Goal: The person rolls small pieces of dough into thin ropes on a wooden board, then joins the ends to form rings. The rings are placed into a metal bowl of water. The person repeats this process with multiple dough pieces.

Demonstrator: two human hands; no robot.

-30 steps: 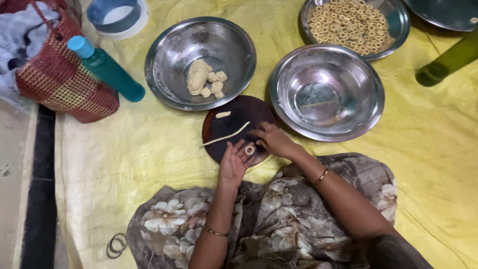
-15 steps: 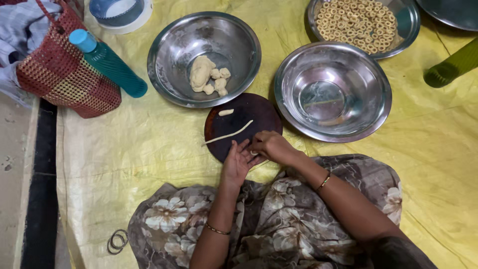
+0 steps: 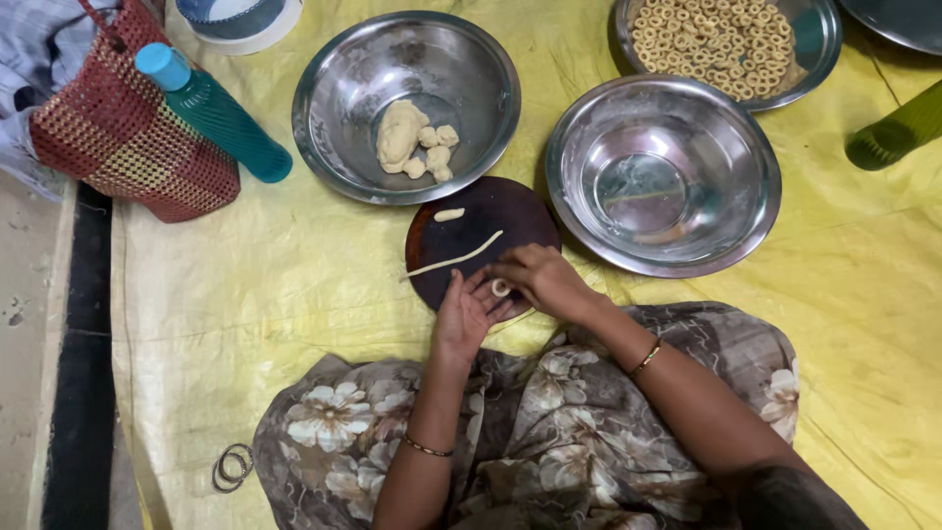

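Pale dough ring (image 3: 500, 288) sits pinched between the fingertips of the right hand (image 3: 538, 280) and the left hand (image 3: 465, 312), both grips closed on it, over the near edge of a dark round board (image 3: 481, 240) bearing a thin dough rope (image 3: 454, 261); steel bowls lie beyond.

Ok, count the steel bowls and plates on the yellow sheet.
4. A bowl with dough sits upper left, an empty bowl to the right of the round board, a plate of dough rings top right, and one more rim is cut off at the corner.
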